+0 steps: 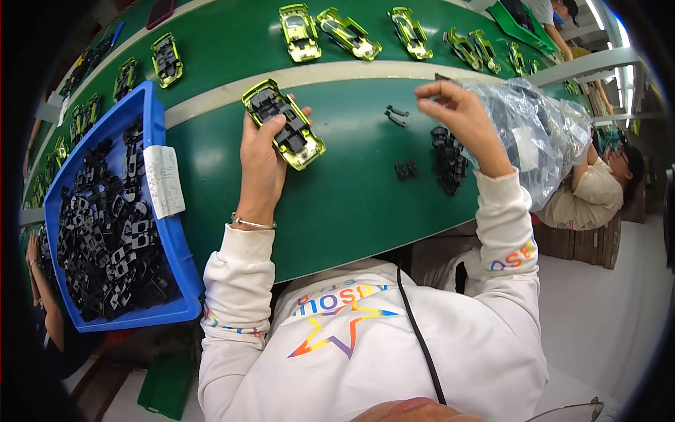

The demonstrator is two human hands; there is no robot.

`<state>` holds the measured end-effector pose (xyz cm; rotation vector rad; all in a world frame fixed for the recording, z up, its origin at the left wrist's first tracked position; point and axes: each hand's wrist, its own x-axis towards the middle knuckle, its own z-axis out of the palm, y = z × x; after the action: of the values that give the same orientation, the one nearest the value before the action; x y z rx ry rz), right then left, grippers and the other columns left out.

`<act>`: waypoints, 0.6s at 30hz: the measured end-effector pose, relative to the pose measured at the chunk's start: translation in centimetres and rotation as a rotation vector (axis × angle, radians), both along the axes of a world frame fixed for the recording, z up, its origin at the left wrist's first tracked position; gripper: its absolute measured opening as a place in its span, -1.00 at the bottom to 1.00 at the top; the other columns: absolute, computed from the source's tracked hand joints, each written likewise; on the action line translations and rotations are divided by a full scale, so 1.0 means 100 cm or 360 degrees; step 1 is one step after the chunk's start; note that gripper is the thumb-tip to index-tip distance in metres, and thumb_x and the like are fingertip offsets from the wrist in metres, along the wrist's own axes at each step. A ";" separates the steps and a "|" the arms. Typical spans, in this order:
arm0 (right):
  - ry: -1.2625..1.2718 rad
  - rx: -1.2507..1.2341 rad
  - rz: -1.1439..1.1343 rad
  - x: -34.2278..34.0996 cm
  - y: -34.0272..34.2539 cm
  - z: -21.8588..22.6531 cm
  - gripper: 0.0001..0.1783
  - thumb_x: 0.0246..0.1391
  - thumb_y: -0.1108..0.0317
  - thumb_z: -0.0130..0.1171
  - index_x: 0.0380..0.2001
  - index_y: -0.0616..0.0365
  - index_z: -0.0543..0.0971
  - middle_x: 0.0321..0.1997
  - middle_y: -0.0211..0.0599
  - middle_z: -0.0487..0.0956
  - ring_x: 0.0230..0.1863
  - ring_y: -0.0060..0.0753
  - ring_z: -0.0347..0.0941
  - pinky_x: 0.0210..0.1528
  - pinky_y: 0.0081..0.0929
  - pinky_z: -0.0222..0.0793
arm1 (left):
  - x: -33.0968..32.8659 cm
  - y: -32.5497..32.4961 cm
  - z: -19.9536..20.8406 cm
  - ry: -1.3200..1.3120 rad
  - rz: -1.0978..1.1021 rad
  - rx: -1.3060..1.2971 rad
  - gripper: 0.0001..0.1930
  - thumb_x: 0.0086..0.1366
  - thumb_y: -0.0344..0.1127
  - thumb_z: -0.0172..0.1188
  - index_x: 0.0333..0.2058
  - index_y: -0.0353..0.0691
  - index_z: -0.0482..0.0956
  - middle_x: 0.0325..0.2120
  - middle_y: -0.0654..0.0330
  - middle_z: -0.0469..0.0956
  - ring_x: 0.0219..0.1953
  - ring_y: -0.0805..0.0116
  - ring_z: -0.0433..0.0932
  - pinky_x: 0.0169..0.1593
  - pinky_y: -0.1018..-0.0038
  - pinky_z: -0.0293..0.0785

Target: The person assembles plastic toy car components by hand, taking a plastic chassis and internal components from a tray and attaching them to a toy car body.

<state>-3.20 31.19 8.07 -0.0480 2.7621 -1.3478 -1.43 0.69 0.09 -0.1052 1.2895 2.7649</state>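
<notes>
My left hand (261, 151) is closed around a lime-green toy car body (304, 144), its hollow underside turned up and black interior pieces seated in it. The thumb presses on the black part near its middle. To the right, my right hand (460, 116) hovers above the table, fingers bent and a gap between thumb and forefinger; nothing shows between them. Beside it on the green mat lie two thin black plastic parts (397, 115). Closer to me are small black clips (406, 169) and a heap of black plastic parts (448, 160).
A blue bin (190, 299) full of black plastic parts stands at my left, a paper slip on its rim. Clear plastic bags (538, 133) lie at the right. Beyond a pale rail, several green car bodies (300, 33) rest on a green belt (232, 42). A person (598, 176) sits at the right.
</notes>
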 end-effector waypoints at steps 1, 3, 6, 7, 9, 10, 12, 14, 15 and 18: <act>-0.0027 0.0141 0.0145 0.018 -0.001 0.002 -0.65 0.07 0.30 0.37 -0.08 0.17 0.63 -0.19 -0.38 0.64 -0.27 -0.52 0.51 -0.19 -0.49 0.43 | 0.001 -0.001 0.000 -0.0006 -0.0009 -0.0022 -0.57 0.38 -0.43 -0.03 0.20 -0.32 0.22 0.13 -0.06 0.43 0.10 -0.06 0.53 0.09 0.14 0.59; -0.0027 0.0364 0.0370 0.051 -0.008 0.007 -0.68 -0.01 0.35 0.40 -0.15 0.15 0.62 -0.25 -0.36 0.58 -0.34 -0.45 0.49 -0.25 -0.46 0.43 | 0.000 0.000 0.001 -0.0002 -0.0019 -0.0048 -0.58 0.40 -0.42 -0.02 0.20 -0.33 0.24 0.15 -0.04 0.42 0.12 -0.08 0.53 0.08 0.16 0.61; 0.0196 0.0563 0.0554 0.084 -0.026 -0.009 -0.67 -0.04 0.38 0.39 -0.16 0.13 0.58 -0.23 -0.24 0.49 -0.26 -0.11 0.52 -0.25 -0.27 0.45 | -0.001 0.002 0.003 -0.0007 0.0014 -0.0098 -0.58 0.40 -0.43 -0.02 0.20 -0.33 0.24 0.16 -0.04 0.41 0.12 -0.09 0.53 0.08 0.15 0.60; 0.0277 0.0602 0.0568 0.084 -0.027 -0.020 -0.67 -0.03 0.40 0.37 -0.16 0.14 0.57 -0.22 -0.22 0.49 -0.26 -0.05 0.51 -0.23 -0.24 0.45 | -0.002 0.001 0.002 0.0007 -0.0006 -0.0101 -0.58 0.39 -0.43 -0.01 0.20 -0.33 0.23 0.16 -0.05 0.41 0.12 -0.10 0.53 0.08 0.15 0.60; 0.0385 0.0620 0.0608 0.080 -0.027 -0.034 -0.68 -0.02 0.42 0.35 -0.15 0.14 0.56 -0.20 -0.20 0.50 -0.25 0.00 0.51 -0.21 -0.21 0.45 | -0.001 0.000 0.000 0.0020 -0.0001 -0.0103 -0.57 0.39 -0.44 -0.01 0.20 -0.33 0.23 0.16 -0.06 0.41 0.12 -0.10 0.53 0.08 0.15 0.60; 0.0391 0.0605 0.0597 0.075 -0.024 -0.037 -0.68 0.03 0.44 0.32 -0.11 0.15 0.55 -0.21 -0.24 0.51 -0.27 -0.09 0.54 -0.22 -0.27 0.48 | 0.000 -0.001 0.000 0.0028 -0.0003 -0.0090 -0.57 0.39 -0.44 0.00 0.20 -0.33 0.23 0.15 -0.06 0.41 0.12 -0.11 0.53 0.09 0.15 0.59; 0.0431 0.0561 0.0633 0.062 -0.037 -0.039 -0.68 0.08 0.47 0.29 -0.06 0.16 0.55 -0.21 -0.27 0.52 -0.29 -0.19 0.57 -0.24 -0.33 0.50 | 0.002 0.000 -0.001 0.0052 0.0006 -0.0044 -0.55 0.38 -0.45 -0.03 0.23 -0.29 0.21 0.16 -0.09 0.40 0.11 -0.11 0.53 0.11 0.12 0.56; -0.0168 -0.0684 0.0124 0.055 -0.063 -0.024 -0.69 0.20 0.46 0.22 0.02 0.18 0.55 -0.25 -0.39 0.52 -0.28 -0.44 0.59 -0.24 -0.48 0.55 | 0.002 -0.002 0.001 0.0102 0.0032 0.0070 -0.54 0.40 -0.40 -0.07 0.25 -0.27 0.19 0.16 -0.08 0.40 0.13 -0.11 0.51 0.15 0.09 0.51; -0.0089 -0.0897 0.0213 0.050 -0.076 -0.015 -0.66 0.26 0.42 0.17 0.09 0.23 0.52 -0.25 -0.41 0.53 -0.24 -0.58 0.56 -0.21 -0.57 0.56 | 0.001 -0.001 -0.001 0.0134 0.0049 0.0145 -0.53 0.41 -0.36 -0.09 0.27 -0.26 0.18 0.16 -0.07 0.39 0.14 -0.10 0.49 0.17 0.08 0.49; -0.0337 -0.1184 0.0257 0.033 -0.123 -0.007 -0.65 0.24 0.40 0.20 0.05 0.31 0.52 -0.23 -0.32 0.59 -0.28 -0.54 0.59 -0.20 -0.57 0.57 | 0.003 -0.004 -0.001 0.0215 0.0104 0.0270 -0.46 0.38 -0.36 -0.16 0.33 -0.22 0.06 0.10 -0.01 0.40 0.15 0.04 0.48 0.15 0.18 0.48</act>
<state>0.11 18.92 7.35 -0.1497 1.9087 -2.0904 -1.14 0.32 0.03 0.0528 1.0902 2.9688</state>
